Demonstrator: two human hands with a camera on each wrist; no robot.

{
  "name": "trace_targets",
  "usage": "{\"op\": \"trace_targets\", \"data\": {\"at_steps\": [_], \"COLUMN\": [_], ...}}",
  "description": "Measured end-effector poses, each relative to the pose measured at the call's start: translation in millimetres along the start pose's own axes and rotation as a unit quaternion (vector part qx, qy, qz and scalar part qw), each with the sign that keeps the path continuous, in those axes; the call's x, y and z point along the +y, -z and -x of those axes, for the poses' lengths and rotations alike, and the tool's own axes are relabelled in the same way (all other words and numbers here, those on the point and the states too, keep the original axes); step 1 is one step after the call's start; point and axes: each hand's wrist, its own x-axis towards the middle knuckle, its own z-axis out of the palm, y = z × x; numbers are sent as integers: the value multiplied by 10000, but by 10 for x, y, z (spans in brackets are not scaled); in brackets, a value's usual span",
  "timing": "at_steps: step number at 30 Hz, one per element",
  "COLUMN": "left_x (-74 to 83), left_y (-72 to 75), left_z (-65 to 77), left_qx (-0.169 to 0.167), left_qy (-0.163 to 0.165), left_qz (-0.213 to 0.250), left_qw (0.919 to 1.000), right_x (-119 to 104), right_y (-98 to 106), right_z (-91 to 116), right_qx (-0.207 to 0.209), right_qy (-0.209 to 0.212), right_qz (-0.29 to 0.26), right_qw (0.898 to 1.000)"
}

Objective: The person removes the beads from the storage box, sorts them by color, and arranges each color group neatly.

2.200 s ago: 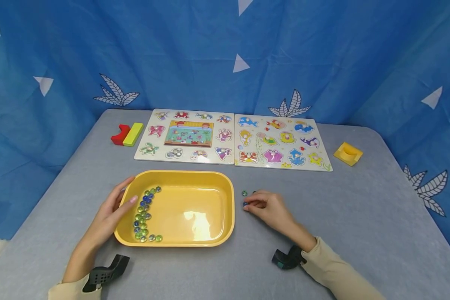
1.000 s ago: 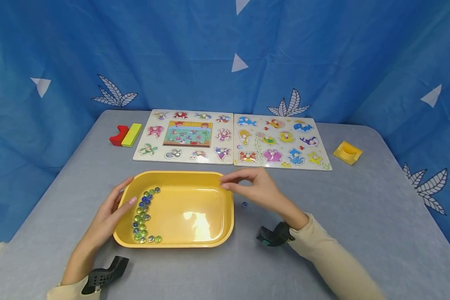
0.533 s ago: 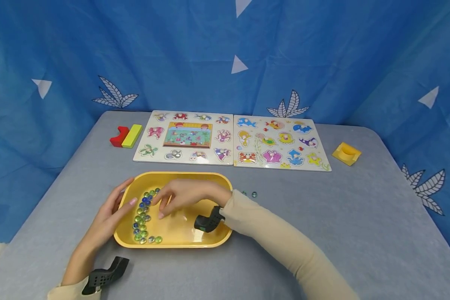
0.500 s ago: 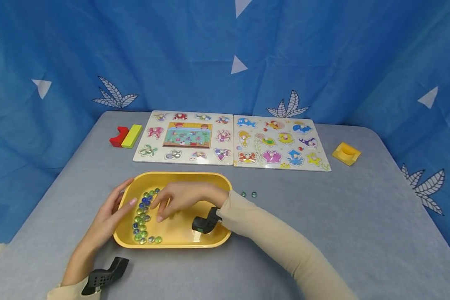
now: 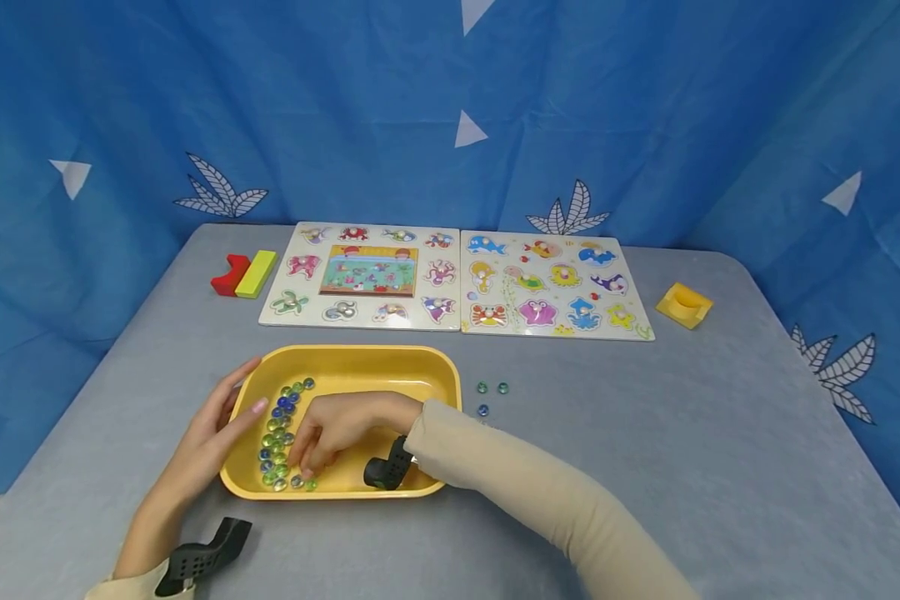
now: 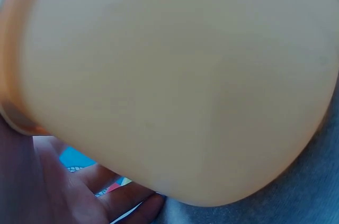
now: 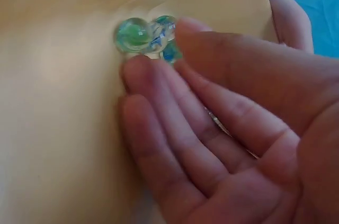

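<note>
My left hand (image 5: 207,433) grips the left end of a yellow plastic tray (image 5: 450,375), thumb over the rim and the other fingers outside. In the left wrist view, the tray's pale surface (image 6: 169,86) fills most of the picture, with fingers behind its edge. Green, blue and clear glass marbles (image 5: 282,425) lie in a crooked band along the tray's left side. Inside the tray, my right hand (image 5: 339,427) reaches down beside them, fingers loosely bent. The right wrist view shows several marbles (image 7: 132,34) right at its fingertips, with none between thumb and fingers.
Right of the tray, two green marbles (image 5: 503,388) and a blue one (image 5: 483,410) lie on the grey table. Two animal peg puzzle boards (image 5: 450,321) lie behind. A red block (image 5: 229,276) and a lime block (image 5: 256,274) stand back left, a yellow block (image 5: 685,306) back right.
My right hand has moved from the marbles on the table, across the rim into the tray, then down toward its front left. My left hand keeps its hold on the tray.
</note>
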Motion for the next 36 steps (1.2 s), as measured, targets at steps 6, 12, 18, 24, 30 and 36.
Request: {"op": "trace_targets", "data": {"at_steps": [6,12,18,24,30,36], "left_x": [-7,-7,0,17,31,24], "left_y": [-5,-3,-1,5,3,-1], "left_z": [0,12,7,5,-2,7], "left_qx": [52,87,71,44,28,46], "left_qy": [-3,-23,38,96,165,12], "left_qz": [7,-3,-43,-54,-49,80], "left_qw": [10000,10000,10000,9999,9998,10000], "right_x": [27,29,16,-61,-153,124], "right_y": [-24,-26,3,128,243,194], "right_z": [0,-11,6,178,554,1031], "right_qx": [-279,-456,-466,189,1004,2220], "right_qy": [-177,-100,82,644,1372,1494], "right_qz": [-578,-769,-889,-506,-513,-533], "right_qw": [9978,9959,9949,9965,9841,9621]}}
